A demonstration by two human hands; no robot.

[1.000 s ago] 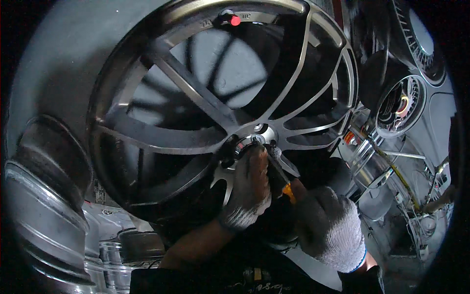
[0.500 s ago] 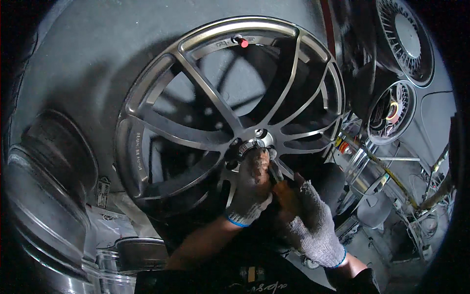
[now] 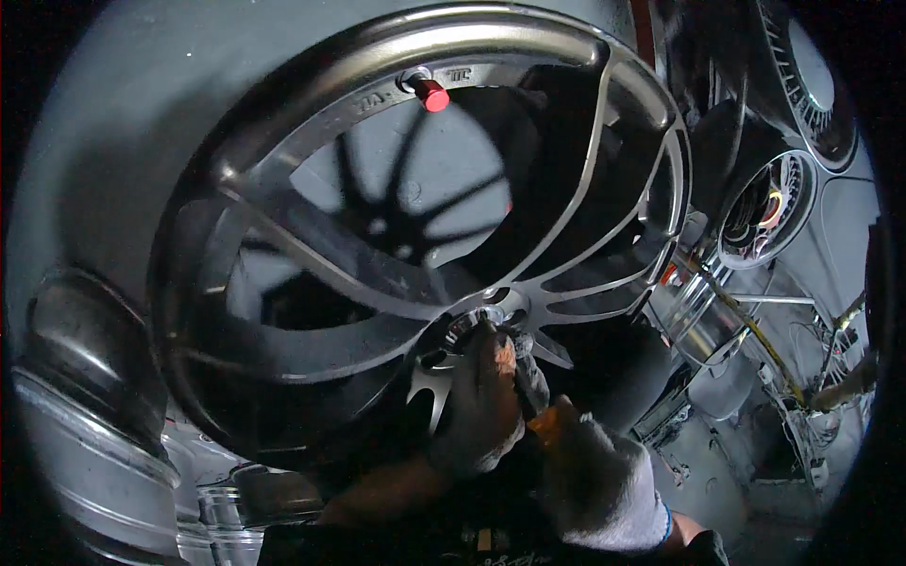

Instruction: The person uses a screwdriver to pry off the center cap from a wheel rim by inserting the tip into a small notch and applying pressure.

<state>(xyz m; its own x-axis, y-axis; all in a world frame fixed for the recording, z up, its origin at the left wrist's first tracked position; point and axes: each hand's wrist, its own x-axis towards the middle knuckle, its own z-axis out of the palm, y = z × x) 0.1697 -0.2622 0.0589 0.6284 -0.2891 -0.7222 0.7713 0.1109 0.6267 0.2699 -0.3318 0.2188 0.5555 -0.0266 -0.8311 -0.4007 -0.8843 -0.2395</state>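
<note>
Gripping an orange-handled tool, the gloved right hand sits near the left hand, its grasp hidden, curled at the hub of a spoked wheel.

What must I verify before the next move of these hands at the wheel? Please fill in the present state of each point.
1. Left hand at the hub of the wheel: ok.
2. Right hand closed around the orange handle: ok.
3. Gloves on both hands: ok.
4. Tool tip in right place: cannot tell, not clearly visible.
5. Red cap on the valve stem: ok.
</note>
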